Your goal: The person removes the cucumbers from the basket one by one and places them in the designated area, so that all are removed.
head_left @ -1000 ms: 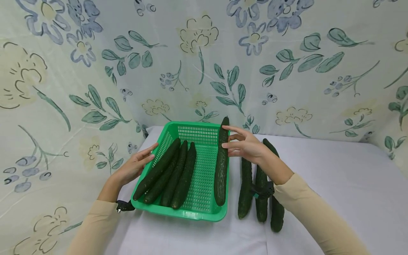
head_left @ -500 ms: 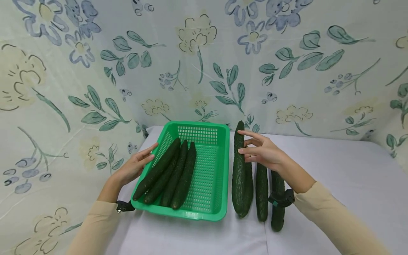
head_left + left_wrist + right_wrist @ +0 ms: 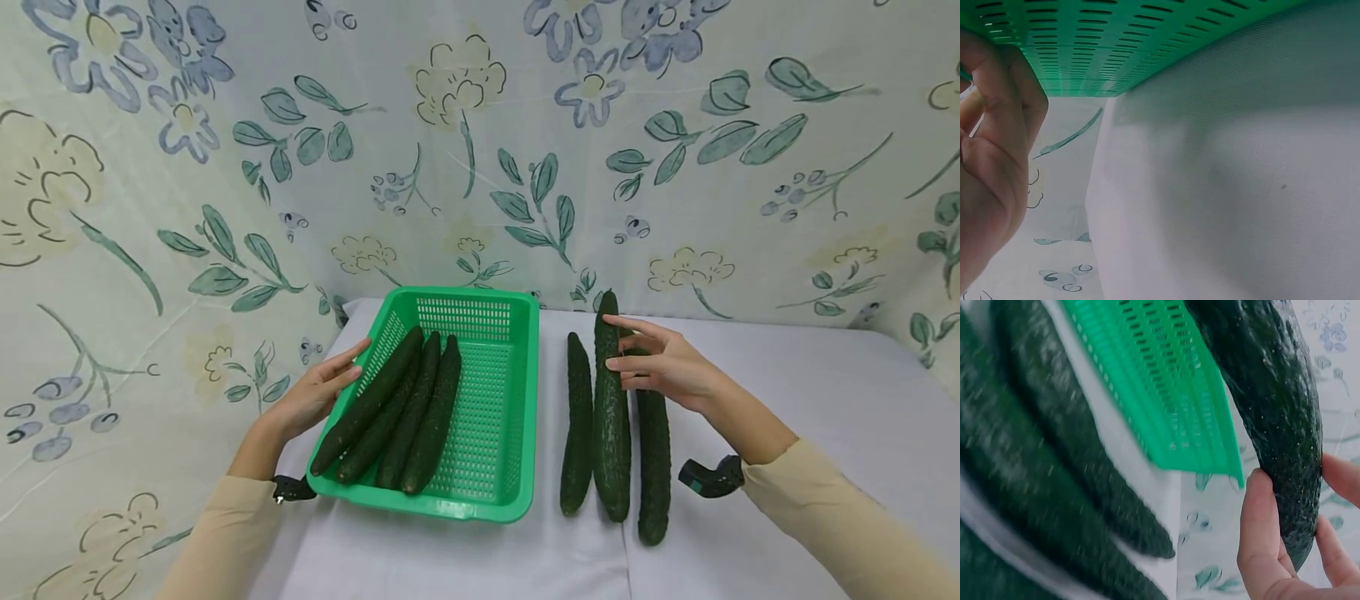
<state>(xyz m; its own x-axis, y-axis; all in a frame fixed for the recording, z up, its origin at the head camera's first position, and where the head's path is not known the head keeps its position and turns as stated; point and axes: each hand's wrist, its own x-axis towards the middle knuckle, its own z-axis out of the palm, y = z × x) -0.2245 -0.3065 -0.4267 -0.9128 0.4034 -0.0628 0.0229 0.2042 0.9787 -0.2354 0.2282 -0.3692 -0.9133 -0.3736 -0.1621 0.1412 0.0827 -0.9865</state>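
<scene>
My right hand (image 3: pixel 660 362) holds a long dark green cucumber (image 3: pixel 611 433) near its far end. In the right wrist view, the thumb lies on one side of this cucumber (image 3: pixel 1272 412) and fingers on the other. It overlaps the middle of three cucumbers on the table; beside it lie the left one (image 3: pixel 576 433) and the right one (image 3: pixel 654 475). My left hand (image 3: pixel 318 392) grips the left rim of a green plastic basket (image 3: pixel 521 492), with bent fingers (image 3: pixel 1032 94) against the outer wall. Several cucumbers (image 3: pixel 435 425) lie side by side in the basket's left part.
A white cloth (image 3: pixel 787 417) covers the table. Behind and to the left hangs a floral curtain (image 3: pixel 450 167), close to the basket's far side. The basket's perforated floor (image 3: pixel 476 417) shows on its right side.
My right hand has carried the cucumber from over the basket's right edge rightward, past the left table cucumber, to over the middle one. The left hand and basket have stayed in place.
</scene>
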